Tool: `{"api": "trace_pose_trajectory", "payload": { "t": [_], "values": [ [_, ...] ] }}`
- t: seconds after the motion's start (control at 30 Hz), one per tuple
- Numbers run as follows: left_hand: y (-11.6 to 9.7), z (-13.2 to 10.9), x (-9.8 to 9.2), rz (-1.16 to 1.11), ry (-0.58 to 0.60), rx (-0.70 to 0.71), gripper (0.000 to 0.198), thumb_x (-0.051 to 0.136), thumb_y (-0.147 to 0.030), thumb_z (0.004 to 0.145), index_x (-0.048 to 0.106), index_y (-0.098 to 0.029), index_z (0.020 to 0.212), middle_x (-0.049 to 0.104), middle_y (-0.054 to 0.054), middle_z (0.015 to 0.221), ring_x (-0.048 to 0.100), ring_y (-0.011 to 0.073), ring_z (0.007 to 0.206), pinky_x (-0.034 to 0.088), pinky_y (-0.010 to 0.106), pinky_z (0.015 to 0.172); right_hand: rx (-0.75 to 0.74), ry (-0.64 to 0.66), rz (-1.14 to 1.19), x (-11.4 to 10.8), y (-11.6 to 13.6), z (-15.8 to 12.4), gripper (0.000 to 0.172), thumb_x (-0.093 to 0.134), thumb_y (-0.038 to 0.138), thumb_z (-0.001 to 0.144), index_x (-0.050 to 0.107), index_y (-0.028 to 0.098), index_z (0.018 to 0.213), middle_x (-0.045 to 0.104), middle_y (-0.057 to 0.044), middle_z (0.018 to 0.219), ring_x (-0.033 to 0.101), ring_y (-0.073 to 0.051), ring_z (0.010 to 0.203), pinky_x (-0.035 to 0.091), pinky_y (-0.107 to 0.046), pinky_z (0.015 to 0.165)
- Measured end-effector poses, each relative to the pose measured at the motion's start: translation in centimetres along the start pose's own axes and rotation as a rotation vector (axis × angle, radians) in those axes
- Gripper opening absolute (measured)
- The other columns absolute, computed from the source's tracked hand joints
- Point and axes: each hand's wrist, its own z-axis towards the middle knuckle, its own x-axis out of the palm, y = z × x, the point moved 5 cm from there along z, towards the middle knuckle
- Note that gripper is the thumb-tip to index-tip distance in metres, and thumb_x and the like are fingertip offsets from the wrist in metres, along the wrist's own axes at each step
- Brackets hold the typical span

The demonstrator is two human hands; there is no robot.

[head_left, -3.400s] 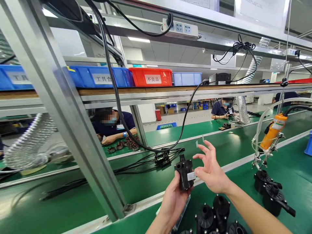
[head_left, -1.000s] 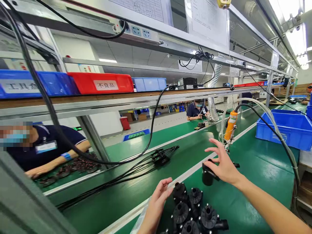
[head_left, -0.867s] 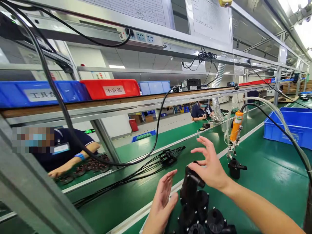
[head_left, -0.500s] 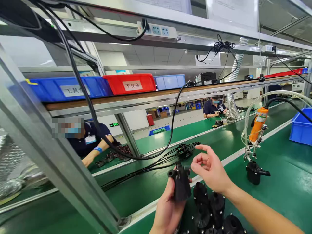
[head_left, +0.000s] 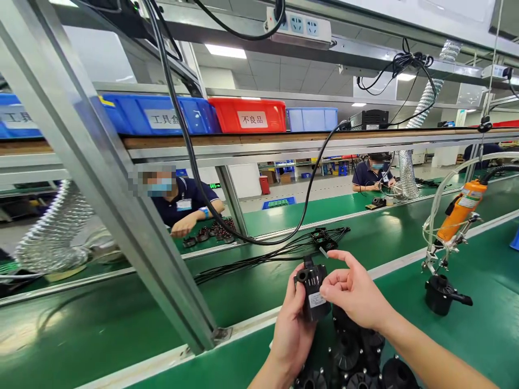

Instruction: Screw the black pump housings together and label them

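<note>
My left hand (head_left: pixel 295 324) grips a small black pump (head_left: pixel 311 278), its round port facing me and vent slots beside it. A white printed label (head_left: pixel 318 299) shows on the pump's side. My right hand (head_left: pixel 352 289) is at that label, with thumb and curled fingers closed at its right edge; whether the label is fully stuck down I cannot tell. A small pale strip (head_left: pixel 323 252) shows at the tip of my stretched right index finger. Below my hands, several similar black pumps (head_left: pixel 347 351) stand close together on the green bench, partly hidden by my arms.
An orange electric screwdriver (head_left: pixel 462 210) on a bracket stands over another black pump (head_left: pixel 440 294) at right. Black cables (head_left: pixel 251 262) lie across the bench behind. A metal post (head_left: pixel 133 216) rises at left. Bins line the shelf, including a red bin (head_left: pixel 247 116). Two co-workers sit opposite.
The pump has turned in my left hand, so its labelled side now shows. My right thumb has moved from beside the pump's top to the label. The camera view has shifted left and down.
</note>
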Motion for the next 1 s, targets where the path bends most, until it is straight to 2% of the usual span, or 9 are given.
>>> {"api": "trace_pose_trajectory", "payload": {
  "t": [0.1,0.43,0.67,0.8,0.9,1.0],
  "values": [
    [0.0,-0.2,0.1,0.000,-0.003,-0.003,0.063,0.088,-0.048,0.082,0.063,-0.036,0.139,0.076,-0.001,0.126,0.072,0.0232,0.103,0.054,0.030,0.085,-0.008,-0.010,-0.032,0.1,0.1,-0.1,0.078,0.082,0.028,0.079,0.038,0.018,0.142,0.069,0.002,0.084,0.052,-0.010,0.062,0.040,-0.023,0.059],
    [-0.1,-0.5,0.7,-0.024,0.017,-0.006,0.054,0.087,-0.045,0.085,0.066,-0.037,0.134,0.077,-0.002,0.123,0.071,0.0189,0.095,0.053,0.027,0.082,-0.039,-0.043,-0.107,-0.1,0.6,-0.4,0.073,0.077,0.027,0.083,0.038,0.021,0.144,0.069,0.002,0.085,0.049,-0.010,0.060,0.040,-0.023,0.057],
    [-0.1,-0.6,0.7,-0.046,0.036,-0.019,0.055,0.086,-0.046,0.086,0.066,-0.038,0.136,0.076,-0.003,0.124,0.070,0.0196,0.097,0.052,0.028,0.084,-0.130,-0.096,-0.243,0.1,1.1,-1.1,0.072,0.077,0.028,0.086,0.038,0.026,0.147,0.072,0.002,0.089,0.047,-0.011,0.058,0.041,-0.026,0.059],
    [-0.2,-0.6,0.7,-0.079,0.052,-0.029,0.059,0.086,-0.049,0.084,0.065,-0.035,0.138,0.076,-0.001,0.121,0.069,0.0211,0.099,0.052,0.030,0.086,-0.217,-0.131,-0.477,-0.9,2.1,-1.1,0.087,0.083,0.031,0.084,0.034,0.031,0.155,0.071,0.003,0.090,0.050,-0.013,0.060,0.043,-0.029,0.063],
    [-0.5,-0.9,1.0,-0.055,0.107,-0.016,0.064,0.086,-0.054,0.082,0.063,-0.034,0.138,0.075,0.003,0.124,0.068,0.0279,0.112,0.052,0.036,0.095,-0.167,-0.057,-0.547,-1.3,2.2,-0.9,0.096,0.084,0.037,0.085,0.026,0.030,0.161,0.071,0.002,0.090,0.053,-0.013,0.061,0.045,-0.029,0.063],
    [-0.6,-1.4,1.3,0.086,0.180,0.011,0.058,0.082,-0.054,0.086,0.061,-0.036,0.137,0.071,0.004,0.133,0.062,0.0340,0.128,0.048,0.043,0.107,-0.148,0.026,-0.549,-0.8,2.0,-1.0,0.110,0.088,0.034,0.079,0.019,0.031,0.164,0.072,0.000,0.100,0.056,-0.013,0.063,0.048,-0.028,0.064]
  ]
}}
